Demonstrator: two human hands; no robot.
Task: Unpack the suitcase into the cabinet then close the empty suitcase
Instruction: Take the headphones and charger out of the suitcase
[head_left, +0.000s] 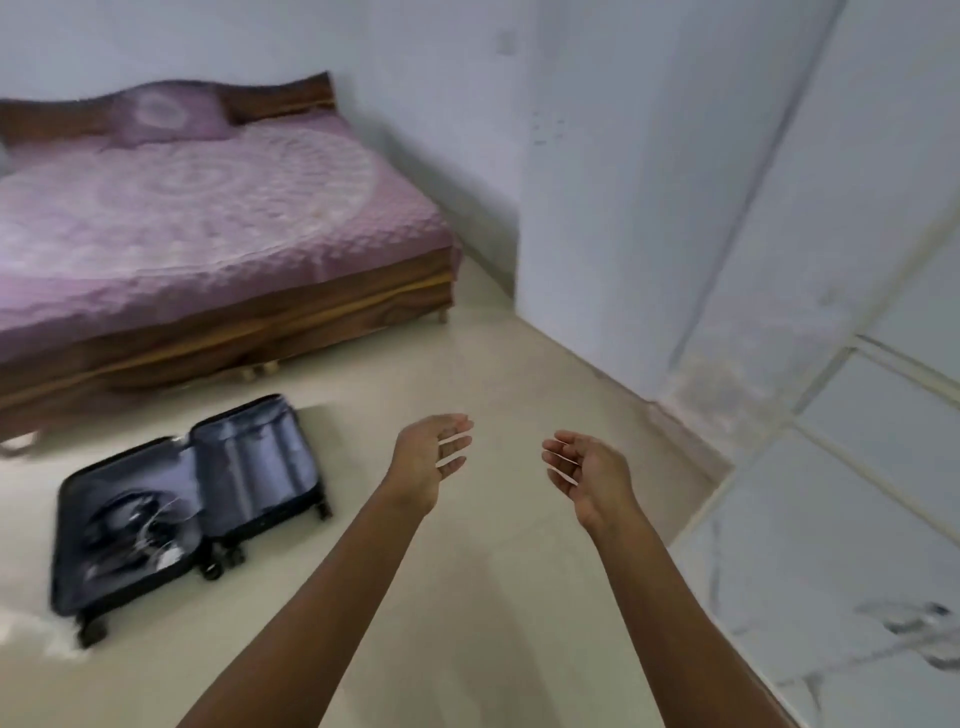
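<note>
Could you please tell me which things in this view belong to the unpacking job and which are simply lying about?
Belongs to the job:
- open suitcase on the floor
- dark items in its left half
- cabinet on the right
- left hand and right hand, both empty

Just lying about:
- bed
- pillow

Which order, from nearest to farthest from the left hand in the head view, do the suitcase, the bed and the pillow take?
1. Suitcase, lying open to the left of the left hand.
2. Bed, behind the suitcase.
3. Pillow, at the bed's far end.
</note>
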